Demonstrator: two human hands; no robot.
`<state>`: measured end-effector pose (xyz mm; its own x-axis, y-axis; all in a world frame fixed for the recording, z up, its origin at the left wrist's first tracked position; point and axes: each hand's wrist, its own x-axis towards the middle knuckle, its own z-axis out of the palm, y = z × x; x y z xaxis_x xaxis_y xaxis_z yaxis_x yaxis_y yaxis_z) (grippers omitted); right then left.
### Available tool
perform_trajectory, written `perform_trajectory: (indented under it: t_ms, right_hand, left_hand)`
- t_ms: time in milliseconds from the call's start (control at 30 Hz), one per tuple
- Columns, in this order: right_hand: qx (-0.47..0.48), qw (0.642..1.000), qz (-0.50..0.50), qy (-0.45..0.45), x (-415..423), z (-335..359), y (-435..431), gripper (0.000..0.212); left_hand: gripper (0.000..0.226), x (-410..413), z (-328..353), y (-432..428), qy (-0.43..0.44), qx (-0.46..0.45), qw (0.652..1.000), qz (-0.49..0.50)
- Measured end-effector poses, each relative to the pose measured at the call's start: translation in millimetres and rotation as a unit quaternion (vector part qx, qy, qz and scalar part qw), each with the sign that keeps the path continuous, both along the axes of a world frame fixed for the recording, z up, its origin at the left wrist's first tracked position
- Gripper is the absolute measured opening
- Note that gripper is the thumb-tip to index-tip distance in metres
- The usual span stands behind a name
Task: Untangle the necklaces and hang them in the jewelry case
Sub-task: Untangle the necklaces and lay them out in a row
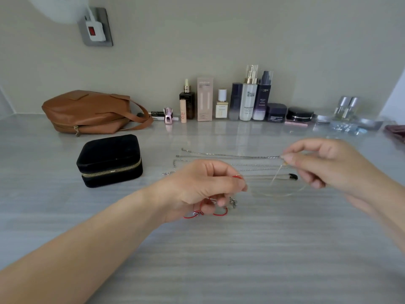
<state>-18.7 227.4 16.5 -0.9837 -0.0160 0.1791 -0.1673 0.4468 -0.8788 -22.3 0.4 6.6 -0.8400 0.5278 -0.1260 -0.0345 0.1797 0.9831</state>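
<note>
My left hand (203,187) is closed on a red cord necklace (220,213) that loops below its fingers, with a small silver charm (233,202) dangling beside it. My right hand (326,163) pinches the end of a thin gold chain (282,194), which sags in a loop between the two hands. Several silver chains (230,156) lie stretched out in straight rows on the table behind my hands. One cord with a black end (293,176) lies among them. The black zipped jewelry case (109,159) stands shut to the left.
A brown leather bag (92,111) lies at the back left. A row of cosmetic bottles and jars (247,99) lines the wall. Small glass bottles (346,108) and clear packets sit at the back right. A wall socket (95,27) is up left.
</note>
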Motion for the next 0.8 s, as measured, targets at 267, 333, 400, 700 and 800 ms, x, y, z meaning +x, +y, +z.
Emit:
perform_trajectory:
  t_ms: [267,333,400,700,800]
  right_hand:
    - [0.279,0.958,0.056,-0.029,5,-16,0,0.01]
    - [0.298,0.953,0.027,-0.045,3,-18,4,0.012]
    - [0.306,0.949,0.01,-0.07,3,-19,5,0.014]
    - [0.362,0.931,-0.036,-0.025,7,-16,7,0.021]
    - [0.19,0.978,0.044,0.072,16,-13,-11,0.023]
  left_hand:
    - [0.019,-4,-7,3,0.007,-0.054,0.998,0.029]
    - [0.019,-4,-7,4,0.006,-0.059,0.998,0.025]
    - [0.019,-2,-6,5,0.002,-0.061,0.998,0.018]
    - [0.022,4,-1,7,0.004,-0.048,0.999,0.01]
    - [0.019,5,-2,7,0.013,-0.054,0.998,-0.002]
